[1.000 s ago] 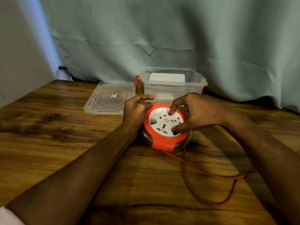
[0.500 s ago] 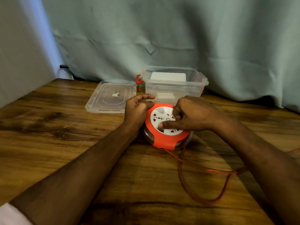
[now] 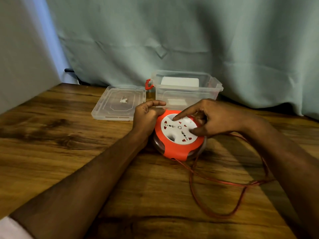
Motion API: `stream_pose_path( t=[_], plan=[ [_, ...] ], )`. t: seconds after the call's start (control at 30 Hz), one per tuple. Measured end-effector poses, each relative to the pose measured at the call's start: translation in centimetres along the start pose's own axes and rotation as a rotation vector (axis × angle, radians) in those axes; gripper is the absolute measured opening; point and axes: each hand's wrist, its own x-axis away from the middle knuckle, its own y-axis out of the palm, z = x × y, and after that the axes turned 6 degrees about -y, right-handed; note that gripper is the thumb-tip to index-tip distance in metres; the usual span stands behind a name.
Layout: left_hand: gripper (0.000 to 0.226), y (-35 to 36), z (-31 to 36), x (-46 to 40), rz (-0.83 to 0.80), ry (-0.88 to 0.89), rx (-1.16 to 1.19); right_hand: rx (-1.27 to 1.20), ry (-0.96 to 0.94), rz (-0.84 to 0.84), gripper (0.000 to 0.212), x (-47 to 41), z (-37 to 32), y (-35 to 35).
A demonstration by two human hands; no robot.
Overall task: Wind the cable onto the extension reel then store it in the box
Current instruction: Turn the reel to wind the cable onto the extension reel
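Two hands on the reel right now, and the winding's clearly mid-go. Compared with a moment back, my right hand's index finger has swung round from the near side of the white dial to its far edge, so the disc has turned a good bit, and the loose loop of cable has shifted on the table. I'd say plenty of cord is left to pull in before anything goes in the box.

Left to right: the lid (image 3: 119, 103) lies flat, clear thin plastic, rectangular. My left hand (image 3: 148, 114) grips the reel's orange rim, fingers curled round it. The reel (image 3: 178, 135) is a round puck, glossy orange shell with a white socket face, sitting on the wood-grain table (image 3: 60, 144) just in front of the box (image 3: 186, 90), a clear tub with a red latch. My right hand (image 3: 212, 118) has index and thumb pressed on the dial, the other fingers tucked. The cable (image 3: 229, 183) is thin, red and loops loosely to the right.
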Motion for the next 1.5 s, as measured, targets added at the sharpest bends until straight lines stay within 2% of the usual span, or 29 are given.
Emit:
stream_pose_path(
  t=[0.13,0.27,0.4,0.63,0.77,1.17,1.23,1.3,1.33,1.4,1.43,1.5],
  plan=[
    [0.023,-0.1,-0.1,0.0,-0.033,0.001,-0.012,0.025,-0.021,-0.018,0.065,0.1,0.2,0.1],
    [0.023,-0.1,-0.1,0.0,-0.028,0.006,-0.011,0.033,0.016,-0.031,0.059,0.1,-0.2,-0.2],
    [0.023,0.0,-0.2,-0.1,-0.015,0.007,0.0,0.098,0.089,0.043,0.06,0.1,-0.4,0.0],
    [0.022,0.0,-0.2,-0.1,0.008,-0.001,0.004,0.231,0.143,0.078,0.073,0.1,-0.9,0.3],
    [0.021,0.0,-0.2,-0.1,0.016,0.004,0.016,0.294,0.132,0.123,0.058,-0.2,-1.5,0.9],
    [0.02,0.1,-0.2,-0.3,0.022,-0.016,0.035,0.233,0.111,0.161,0.069,-0.6,-2.3,1.8],
    [0.021,0.1,-0.3,-0.5,0.024,-0.021,0.028,0.22,0.061,0.192,0.055,-0.4,-1.9,1.3],
    [0.022,0.1,-0.4,-0.6,0.015,-0.028,0.032,0.179,0.026,0.212,0.021,-0.2,-1.4,0.8],
    [0.023,0.0,-0.4,-0.7,0.01,-0.032,0.034,0.146,0.018,0.193,0.022,-0.2,-1.2,0.5],
    [0.025,0.0,-0.4,-0.7,0.0,-0.04,0.037,0.089,0.002,0.117,0.052,-0.2,-0.8,0.2],
    [0.026,0.0,-0.4,-0.6,-0.007,-0.04,0.031,0.086,-0.006,0.075,0.059,-0.2,-0.8,0.2],
    [0.027,0.0,-0.3,-0.5,-0.026,-0.027,0.004,0.07,-0.01,0.026,0.063,-0.3,-0.6,0.2]
  ],
)
